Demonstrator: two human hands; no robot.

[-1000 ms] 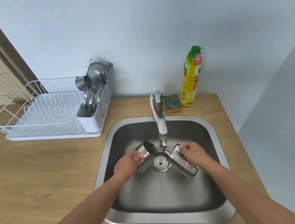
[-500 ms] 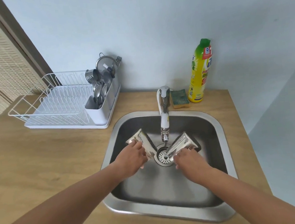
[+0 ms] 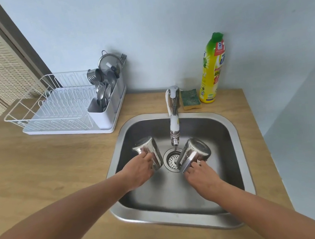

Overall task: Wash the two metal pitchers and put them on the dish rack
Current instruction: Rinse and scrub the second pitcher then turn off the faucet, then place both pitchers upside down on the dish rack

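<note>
Both shiny steel pitchers are in the square stainless sink (image 3: 232,136), lower centre of frame, tipped bottom-up and mouth-down on either side of the round drain strainer (image 3: 172,158). Left hand (image 3: 139,171) is wrapped around the lower part of the left metal pitcher (image 3: 148,150), fingers curled on its side or handle. Right hand (image 3: 200,177) grips the right metal pitcher (image 3: 193,151) near its rim, fingers closed on it. Chrome-and-white faucet (image 3: 174,115) points at the drain between them; can't tell if water is running. Looks like they are being emptied or drained, so the rinse seems at or near its end, a guess. Can't tell if soap was used: green-topped scrub sponge (image 3: 190,99) and yellow dish-soap bottle (image 3: 213,68) sit at the wall, centre right. Left to do: move both pitchers to the white wire dish rack (image 3: 56,110), upper left, whose slots are free; only its cutlery caddy (image 3: 103,106) is full.
</note>
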